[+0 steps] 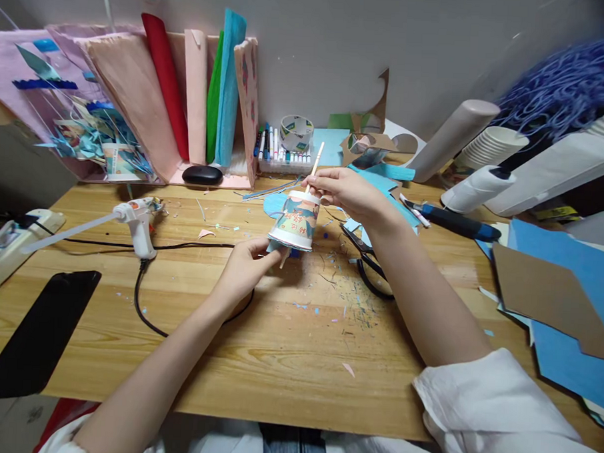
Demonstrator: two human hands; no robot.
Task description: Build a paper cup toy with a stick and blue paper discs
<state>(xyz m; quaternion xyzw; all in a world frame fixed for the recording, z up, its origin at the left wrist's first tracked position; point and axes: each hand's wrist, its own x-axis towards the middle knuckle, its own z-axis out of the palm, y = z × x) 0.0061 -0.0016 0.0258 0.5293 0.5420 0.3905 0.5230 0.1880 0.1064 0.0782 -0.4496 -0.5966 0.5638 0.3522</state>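
Note:
A printed paper cup (298,216) is held upside down and slightly tilted above the wooden table, its wide rim facing down. A thin pale stick (316,162) rises from the cup's base, and a stick end shows below the rim. My right hand (341,191) pinches the stick just above the base, its other fingers beside the cup. My left hand (247,267) is closed under the rim, around a light blue piece and the lower stick end; its exact grip is partly hidden. Black-handled scissors (374,276) lie beneath my right forearm.
A white glue gun (138,226) with a trailing black cable stands left, near a black phone (40,332). Blue sheets and brown cardboard (554,297) lie right, near a blue-black cutter (457,223). Markers (270,143) and a tape roll (297,133) stand behind; scraps litter the table.

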